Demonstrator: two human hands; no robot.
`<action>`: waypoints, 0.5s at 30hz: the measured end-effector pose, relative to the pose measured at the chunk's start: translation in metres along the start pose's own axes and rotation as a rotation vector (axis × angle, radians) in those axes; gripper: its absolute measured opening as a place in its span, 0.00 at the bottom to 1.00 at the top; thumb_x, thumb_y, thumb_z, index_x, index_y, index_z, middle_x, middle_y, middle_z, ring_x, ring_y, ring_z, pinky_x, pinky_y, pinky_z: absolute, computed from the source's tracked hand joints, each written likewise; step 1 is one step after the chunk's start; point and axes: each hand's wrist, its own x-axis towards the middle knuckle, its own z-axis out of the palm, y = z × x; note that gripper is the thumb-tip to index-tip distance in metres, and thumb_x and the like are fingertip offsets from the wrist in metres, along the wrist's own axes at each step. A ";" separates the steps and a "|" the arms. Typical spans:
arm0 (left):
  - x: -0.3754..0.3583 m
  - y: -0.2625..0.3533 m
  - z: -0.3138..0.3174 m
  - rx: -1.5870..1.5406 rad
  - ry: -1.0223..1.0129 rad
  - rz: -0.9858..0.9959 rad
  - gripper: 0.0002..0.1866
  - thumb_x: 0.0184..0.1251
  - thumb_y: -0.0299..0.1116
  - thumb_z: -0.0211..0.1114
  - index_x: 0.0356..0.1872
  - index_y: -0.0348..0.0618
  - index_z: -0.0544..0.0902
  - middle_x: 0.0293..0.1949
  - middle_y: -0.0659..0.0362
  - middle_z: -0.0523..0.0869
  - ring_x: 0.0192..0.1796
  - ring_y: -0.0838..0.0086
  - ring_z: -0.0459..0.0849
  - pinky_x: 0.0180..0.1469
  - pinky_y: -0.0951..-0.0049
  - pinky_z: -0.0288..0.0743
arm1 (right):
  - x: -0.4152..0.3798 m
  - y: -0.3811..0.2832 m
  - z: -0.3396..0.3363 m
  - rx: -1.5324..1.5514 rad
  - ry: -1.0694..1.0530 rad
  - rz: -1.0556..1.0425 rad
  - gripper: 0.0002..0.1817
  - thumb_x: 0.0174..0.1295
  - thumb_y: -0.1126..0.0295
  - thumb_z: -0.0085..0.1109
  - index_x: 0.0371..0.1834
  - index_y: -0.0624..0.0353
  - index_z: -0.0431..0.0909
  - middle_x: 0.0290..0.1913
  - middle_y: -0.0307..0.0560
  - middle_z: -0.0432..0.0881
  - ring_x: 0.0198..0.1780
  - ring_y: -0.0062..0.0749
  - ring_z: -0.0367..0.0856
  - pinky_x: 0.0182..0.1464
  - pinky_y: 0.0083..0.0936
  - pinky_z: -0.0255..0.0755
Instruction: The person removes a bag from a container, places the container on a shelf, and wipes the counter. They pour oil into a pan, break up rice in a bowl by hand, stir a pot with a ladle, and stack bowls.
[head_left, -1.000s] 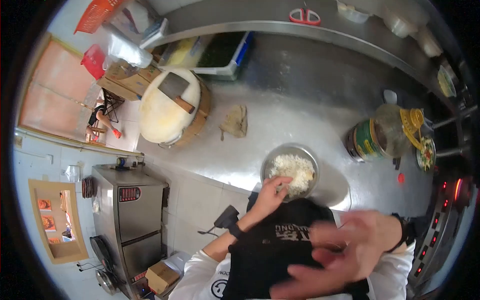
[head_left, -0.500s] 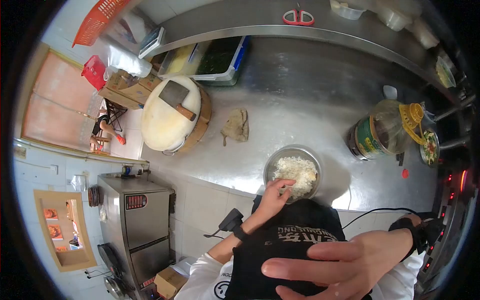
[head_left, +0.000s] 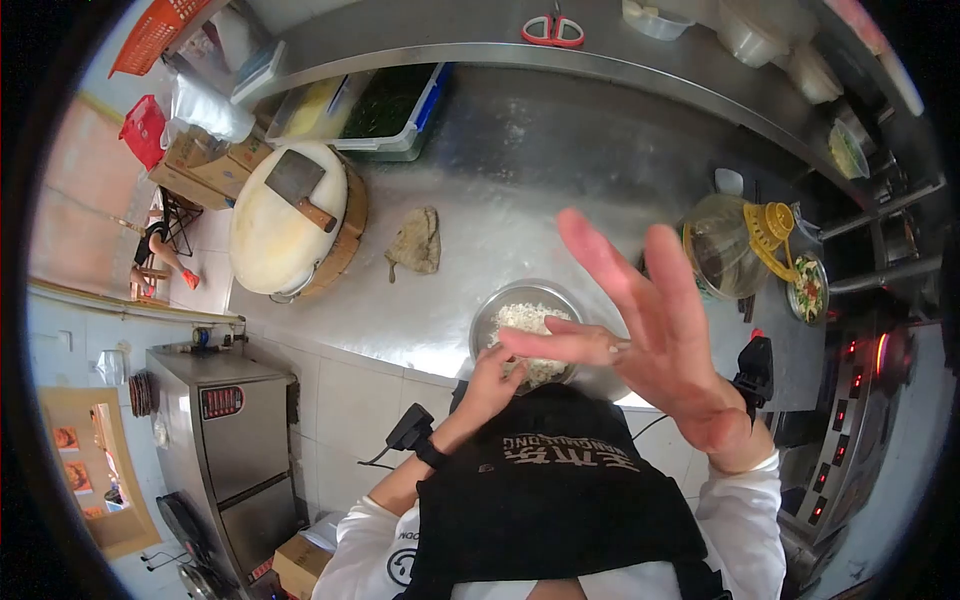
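Observation:
A round metal bowl [head_left: 483,327] of white rice [head_left: 524,318] sits near the front edge of the steel counter. My left hand [head_left: 490,388] is at the bowl's near-left rim, its fingers curled over the edge. My right hand [head_left: 665,340] is raised close to the camera, above and right of the bowl, fingers spread and nothing held in it. Its extended thumb or finger covers part of the rice from view. Small pale specks are on this hand.
A cleaver [head_left: 295,178] rests on a thick round chopping block [head_left: 262,240]. Nearby are a crumpled cloth [head_left: 416,240] and a lidless plastic container [head_left: 400,145]. At right stand a large oil jug [head_left: 715,250] and a bowl of chopped food [head_left: 808,290]. Red-handled scissors [head_left: 552,32] lie on the shelf.
My right hand has risen from low in front of my apron to above the bowl's right side, fingers spread. My left hand stays at the rim. The whole view has shifted.

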 end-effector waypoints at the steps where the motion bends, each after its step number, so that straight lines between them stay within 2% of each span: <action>1: 0.000 0.004 -0.002 0.046 -0.022 0.044 0.12 0.57 0.28 0.57 0.43 0.43 0.79 0.42 0.52 0.80 0.48 0.59 0.75 0.54 0.66 0.63 | 0.002 -0.007 0.005 -0.031 0.027 0.047 0.53 0.49 0.26 0.37 0.68 0.36 0.18 0.70 0.66 0.27 0.59 0.67 0.64 0.63 0.52 0.49; 2: 0.000 0.009 -0.005 0.091 -0.045 0.090 0.11 0.57 0.29 0.57 0.42 0.44 0.79 0.41 0.53 0.80 0.48 0.59 0.75 0.54 0.66 0.63 | 0.002 -0.011 0.007 -0.033 0.021 0.048 0.53 0.49 0.26 0.37 0.68 0.36 0.18 0.70 0.66 0.27 0.59 0.67 0.64 0.63 0.52 0.49; 4: -0.001 0.018 -0.008 0.137 -0.022 0.083 0.11 0.57 0.29 0.57 0.42 0.44 0.79 0.41 0.52 0.80 0.48 0.59 0.75 0.55 0.66 0.63 | 0.003 -0.019 0.010 -0.031 -0.099 -0.056 0.49 0.53 0.29 0.35 0.67 0.34 0.17 0.69 0.68 0.24 0.59 0.70 0.62 0.62 0.59 0.48; 5: 0.000 0.020 -0.007 0.187 -0.003 0.078 0.11 0.57 0.29 0.56 0.42 0.44 0.80 0.41 0.52 0.80 0.48 0.59 0.75 0.55 0.66 0.63 | -0.001 -0.022 0.019 0.029 -0.073 -0.100 0.47 0.55 0.31 0.33 0.67 0.34 0.16 0.68 0.68 0.23 0.58 0.72 0.61 0.61 0.62 0.49; 6: -0.003 0.001 0.001 -0.051 -0.004 0.006 0.11 0.57 0.29 0.57 0.42 0.44 0.80 0.40 0.52 0.80 0.48 0.58 0.75 0.55 0.65 0.63 | -0.004 -0.023 0.033 0.080 -0.056 -0.149 0.46 0.57 0.33 0.32 0.66 0.33 0.15 0.68 0.69 0.23 0.57 0.74 0.61 0.60 0.64 0.50; 7: -0.001 0.020 -0.006 0.176 -0.002 0.095 0.12 0.57 0.29 0.57 0.42 0.44 0.80 0.41 0.51 0.81 0.48 0.59 0.75 0.55 0.65 0.63 | -0.004 -0.038 0.053 0.051 -0.086 -0.156 0.46 0.57 0.33 0.32 0.66 0.33 0.15 0.68 0.69 0.23 0.57 0.74 0.61 0.60 0.64 0.50; 9: 0.001 -0.003 -0.002 0.123 -0.049 0.034 0.12 0.57 0.28 0.57 0.42 0.44 0.80 0.43 0.52 0.81 0.50 0.60 0.76 0.55 0.66 0.63 | 0.003 -0.094 0.113 0.491 0.703 0.177 0.30 0.58 0.53 0.48 0.62 0.38 0.49 0.65 0.66 0.47 0.55 0.58 0.69 0.52 0.46 0.65; 10: 0.001 0.005 -0.003 0.214 -0.024 0.110 0.10 0.58 0.27 0.58 0.42 0.42 0.80 0.43 0.55 0.82 0.46 0.65 0.79 0.49 0.70 0.70 | 0.009 -0.079 0.119 0.447 0.671 0.153 0.30 0.58 0.53 0.48 0.62 0.38 0.49 0.65 0.66 0.47 0.55 0.58 0.69 0.52 0.46 0.65; 11: 0.001 0.003 -0.004 0.231 -0.022 0.147 0.11 0.59 0.27 0.57 0.43 0.43 0.80 0.43 0.56 0.82 0.46 0.65 0.78 0.49 0.69 0.70 | 0.014 -0.062 0.121 0.715 0.573 -0.308 0.32 0.56 0.51 0.57 0.64 0.40 0.59 0.64 0.72 0.52 0.64 0.61 0.57 0.58 0.55 0.62; 12: 0.001 0.008 -0.004 0.166 -0.056 0.012 0.11 0.59 0.27 0.57 0.43 0.44 0.80 0.43 0.58 0.82 0.47 0.66 0.77 0.52 0.69 0.67 | 0.010 -0.056 0.120 0.701 0.559 -0.314 0.32 0.56 0.51 0.57 0.64 0.40 0.59 0.64 0.72 0.52 0.64 0.61 0.57 0.58 0.55 0.62; 14: 0.000 0.007 -0.003 0.200 -0.043 0.013 0.11 0.59 0.27 0.58 0.43 0.44 0.80 0.43 0.57 0.82 0.47 0.66 0.77 0.53 0.69 0.66 | 0.003 -0.048 0.123 0.840 0.488 -0.333 0.35 0.57 0.49 0.55 0.67 0.41 0.53 0.64 0.75 0.50 0.64 0.64 0.57 0.59 0.59 0.57; 15: 0.001 0.007 -0.003 0.197 -0.042 0.010 0.11 0.59 0.27 0.58 0.43 0.44 0.80 0.43 0.57 0.82 0.47 0.66 0.77 0.53 0.69 0.66 | 0.005 -0.051 0.123 0.733 0.485 -0.316 0.37 0.56 0.49 0.56 0.68 0.41 0.52 0.65 0.76 0.46 0.64 0.64 0.55 0.60 0.58 0.55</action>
